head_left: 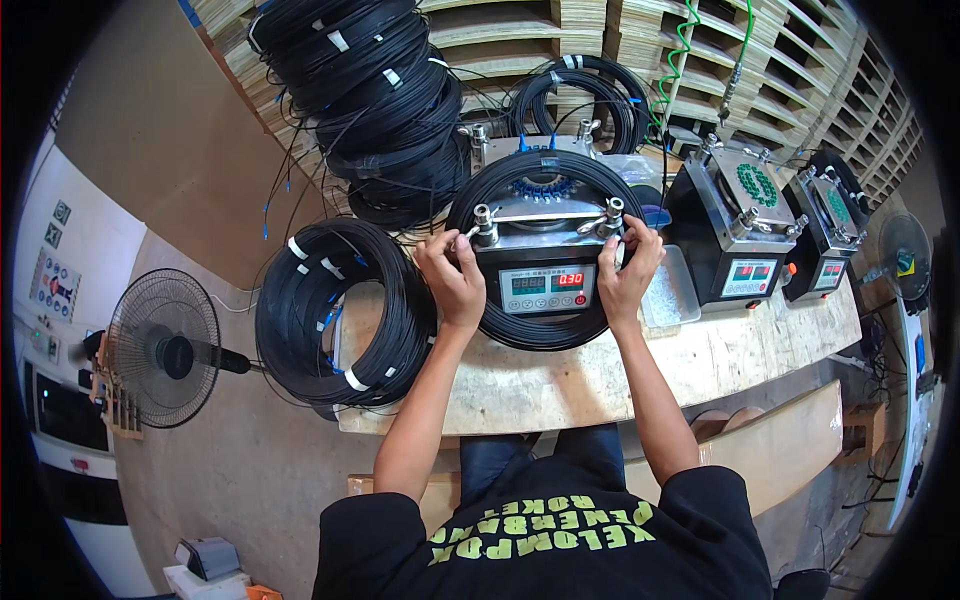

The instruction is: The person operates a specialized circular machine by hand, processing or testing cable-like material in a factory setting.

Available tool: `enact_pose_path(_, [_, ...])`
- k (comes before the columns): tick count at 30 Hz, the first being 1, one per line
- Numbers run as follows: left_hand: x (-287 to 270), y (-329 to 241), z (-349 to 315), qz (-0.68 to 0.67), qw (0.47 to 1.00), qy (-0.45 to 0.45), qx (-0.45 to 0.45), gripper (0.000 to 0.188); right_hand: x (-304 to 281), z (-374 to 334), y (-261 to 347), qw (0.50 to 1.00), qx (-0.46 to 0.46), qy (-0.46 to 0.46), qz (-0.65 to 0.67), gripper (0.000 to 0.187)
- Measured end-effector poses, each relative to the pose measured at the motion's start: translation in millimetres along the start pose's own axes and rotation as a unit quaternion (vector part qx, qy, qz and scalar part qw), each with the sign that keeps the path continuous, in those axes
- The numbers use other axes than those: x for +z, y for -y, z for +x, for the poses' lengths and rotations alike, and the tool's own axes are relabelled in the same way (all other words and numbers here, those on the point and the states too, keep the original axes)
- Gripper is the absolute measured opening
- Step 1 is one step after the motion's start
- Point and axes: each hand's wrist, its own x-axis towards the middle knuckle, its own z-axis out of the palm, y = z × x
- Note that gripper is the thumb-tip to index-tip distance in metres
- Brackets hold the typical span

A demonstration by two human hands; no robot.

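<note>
In the middle of the bench stands a black machine point(543, 290) with a red lit display and a metal top plate. A coil of black cable point(545, 338) loops around it, and blue connectors point(540, 188) ring the plate's centre. My left hand point(455, 280) is closed, thumb and fingers pinched at the lever of the front left clamp post point(485, 222). My right hand point(630, 270) pinches likewise at the lever of the front right clamp post point(612, 215). The fingertips partly hide both levers.
More coiled black cable point(350, 320) stands on the left, with a tall stack of coils point(370, 110) behind. Two similar machines point(730, 235) with green connectors sit to the right, beside a clear tray point(672, 290). A standing fan point(165, 345) is at far left; pallets point(640, 35) rise behind.
</note>
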Motion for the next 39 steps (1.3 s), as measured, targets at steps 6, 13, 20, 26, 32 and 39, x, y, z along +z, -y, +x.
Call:
enact_pose_path(6, [2,-2,7,0.051,0.992,0.014,0.115,0.011,2,8,13,0.998,0.025,0.003,-0.063,0.059])
enact_pose_path(13, [-2,-6,9,0.086,0.990,0.000,0.114,0.018,2,18,22,0.997,0.003,0.003,-0.074,0.056])
enact_pose_path(20, [-2,-13,13,0.020,0.998,0.035,0.045,0.031,-11,7,-16,0.995,0.044,0.023,0.085,0.033])
enact_pose_path(26, [1,-15,13,0.005,0.998,0.046,0.041,0.033,-4,6,-14,0.987,0.047,-0.033,0.150,0.015])
enact_pose_path(32, [0,-13,14,0.006,0.998,0.052,0.035,0.033,-1,12,-19,0.969,0.127,-0.078,0.195,0.012])
enact_pose_path(39, [2,-17,13,-0.013,0.999,0.037,0.019,0.031,-5,10,-16,0.991,0.027,-0.057,0.115,0.014])
